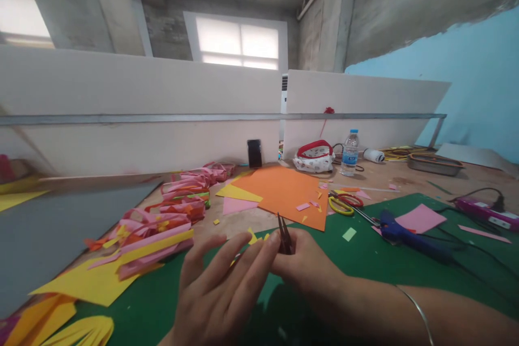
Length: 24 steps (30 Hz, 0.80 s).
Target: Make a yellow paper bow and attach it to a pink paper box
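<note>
Dark pointed tweezers [285, 235] stick up out of my right hand [310, 262], whose fingers are closed around them. Close beside it is my left hand [227, 286], back towards me, with its outer fingers fanned out. The left index fingertip is right by the tweezers. The left thumb is hidden, and so is whatever it may pinch. Small yellow paper bits [252, 237] show just past the left fingertips; whether they are held or lie on the table I cannot tell. Both hands are over a green cutting mat [154, 311].
Pink and yellow paper strips [170, 232] pile up at left. Ahead lies an orange sheet [284, 189]. Scissors [344, 203] and a blue glue gun [413, 235] with its cord are to the right. Behind stand a phone [254, 153], a pouch [314, 158] and a water bottle [350, 154].
</note>
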{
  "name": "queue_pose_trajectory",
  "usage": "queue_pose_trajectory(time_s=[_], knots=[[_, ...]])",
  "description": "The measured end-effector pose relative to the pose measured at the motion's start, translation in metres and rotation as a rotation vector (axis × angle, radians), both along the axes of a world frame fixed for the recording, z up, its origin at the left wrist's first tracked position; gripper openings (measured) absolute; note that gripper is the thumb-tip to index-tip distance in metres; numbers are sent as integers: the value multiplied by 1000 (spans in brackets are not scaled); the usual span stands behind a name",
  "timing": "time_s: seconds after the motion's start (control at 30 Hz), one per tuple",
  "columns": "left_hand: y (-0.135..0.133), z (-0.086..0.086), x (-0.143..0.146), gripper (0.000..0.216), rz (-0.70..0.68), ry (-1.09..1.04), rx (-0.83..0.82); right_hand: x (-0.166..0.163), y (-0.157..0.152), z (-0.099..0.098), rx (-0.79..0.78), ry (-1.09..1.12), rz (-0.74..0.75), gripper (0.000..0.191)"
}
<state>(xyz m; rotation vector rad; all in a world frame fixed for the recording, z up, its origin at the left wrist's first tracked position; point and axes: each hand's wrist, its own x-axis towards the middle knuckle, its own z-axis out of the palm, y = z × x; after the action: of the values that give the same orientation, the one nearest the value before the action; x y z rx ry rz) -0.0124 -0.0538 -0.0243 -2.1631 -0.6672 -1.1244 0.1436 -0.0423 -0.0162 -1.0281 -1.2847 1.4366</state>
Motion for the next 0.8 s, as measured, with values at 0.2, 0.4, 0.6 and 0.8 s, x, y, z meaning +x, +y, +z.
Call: queue_pose_trajectory(time_s=[0.2,0.4,0.6,0.8], knots=[[6,6,-2,47,41,-181,-138,3,4,6,48,10,56,11],[9,29,-9,28,29,-743,-1144,6,7,7,94,-135,62,10],[17,20,2,23,-181,-578,-1548,5,7,6,147,-362,112,14],[23,7,-3,26,-137,-643,-1608,6,11,4,198,-486,118,10]])
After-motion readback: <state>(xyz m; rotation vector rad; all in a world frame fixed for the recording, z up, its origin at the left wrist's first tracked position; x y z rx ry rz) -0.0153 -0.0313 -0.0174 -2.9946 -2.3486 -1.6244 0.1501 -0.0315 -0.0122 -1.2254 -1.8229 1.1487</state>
